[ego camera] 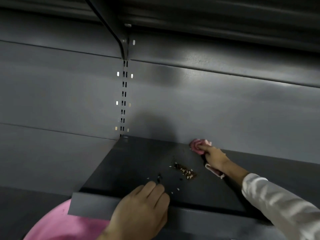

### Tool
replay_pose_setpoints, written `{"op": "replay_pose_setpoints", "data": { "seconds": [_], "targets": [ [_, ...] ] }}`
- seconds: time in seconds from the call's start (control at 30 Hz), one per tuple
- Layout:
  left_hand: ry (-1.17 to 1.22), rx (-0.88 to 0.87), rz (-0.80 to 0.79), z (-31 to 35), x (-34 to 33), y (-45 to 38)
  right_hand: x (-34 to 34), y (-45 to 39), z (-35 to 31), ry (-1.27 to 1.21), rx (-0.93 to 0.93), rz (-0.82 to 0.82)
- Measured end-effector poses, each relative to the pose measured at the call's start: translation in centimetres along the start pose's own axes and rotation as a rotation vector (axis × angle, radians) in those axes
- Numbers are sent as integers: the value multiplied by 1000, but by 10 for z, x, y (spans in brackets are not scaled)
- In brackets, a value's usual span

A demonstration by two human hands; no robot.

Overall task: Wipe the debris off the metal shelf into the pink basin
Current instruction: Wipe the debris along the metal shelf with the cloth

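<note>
A dark grey metal shelf juts out from the back panel. Brown and white debris lies in a streak near its middle, with smaller crumbs closer to the front lip. My right hand reaches to the shelf's rear edge and presses a pink cloth against it. My left hand rests over the shelf's front lip, fingers curled onto the top surface. The pink basin sits below the shelf's left front corner, partly hidden by the lip and my left hand.
A slotted upright runs up the back panel to a bracket under an upper shelf. Grey panels extend left and right.
</note>
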State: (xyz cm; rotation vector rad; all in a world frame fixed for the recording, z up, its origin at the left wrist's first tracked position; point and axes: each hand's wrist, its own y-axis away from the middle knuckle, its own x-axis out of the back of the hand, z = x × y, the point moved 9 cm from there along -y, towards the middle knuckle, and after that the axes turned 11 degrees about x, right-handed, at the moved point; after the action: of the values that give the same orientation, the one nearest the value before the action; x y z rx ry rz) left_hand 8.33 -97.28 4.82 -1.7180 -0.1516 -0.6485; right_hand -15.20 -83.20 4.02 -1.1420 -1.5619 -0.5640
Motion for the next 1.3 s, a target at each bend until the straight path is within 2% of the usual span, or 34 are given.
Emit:
{"op": "replay_pose_setpoints", "data": {
  "seconds": [0.13, 0.27, 0.4, 0.53, 0.6, 0.63, 0.7, 0.77, 0.83, 0.9, 1.07, 1.2, 1.3],
  "targets": [
    [30, -29, -11, 1, 0, 3, -12, 6, -33, -77, 187, -35],
    [33, -53, -45, -1, 1, 0, -6, 12, -44, -204, 263, -21],
    [47, 9, -49, -12, 4, -4, 36, 6, 8, -218, 99, 193],
    [13, 42, -13, -12, 4, 0, 89, 32, 86, -308, -176, 509],
    [-9, 51, -16, -11, 1, 2, 105, 58, 134, -360, -362, 630],
    [-17, 54, -21, -11, 0, 2, 107, 68, 153, -382, -452, 630],
    [-37, 57, -26, -11, -2, 3, 92, 68, 170, -376, -485, 506],
    [-56, 58, -36, -10, -3, 2, 68, 47, 168, -289, -358, 331],
    [-85, 47, -49, -9, -5, 1, 51, 27, 139, -194, -238, 257],
    [-99, 36, -43, -7, -6, 1, 39, 14, 81, -158, -108, 162],
    [-66, 47, -26, -7, -1, 1, 7, -1, -13, -78, 106, 30],
    [-30, 10, 6, -4, 6, -1, -9, 8, -52, -141, 232, 1],
    [-17, -18, 41, -4, 11, -1, -11, 20, -64, -242, 246, -10]
  ]
}}
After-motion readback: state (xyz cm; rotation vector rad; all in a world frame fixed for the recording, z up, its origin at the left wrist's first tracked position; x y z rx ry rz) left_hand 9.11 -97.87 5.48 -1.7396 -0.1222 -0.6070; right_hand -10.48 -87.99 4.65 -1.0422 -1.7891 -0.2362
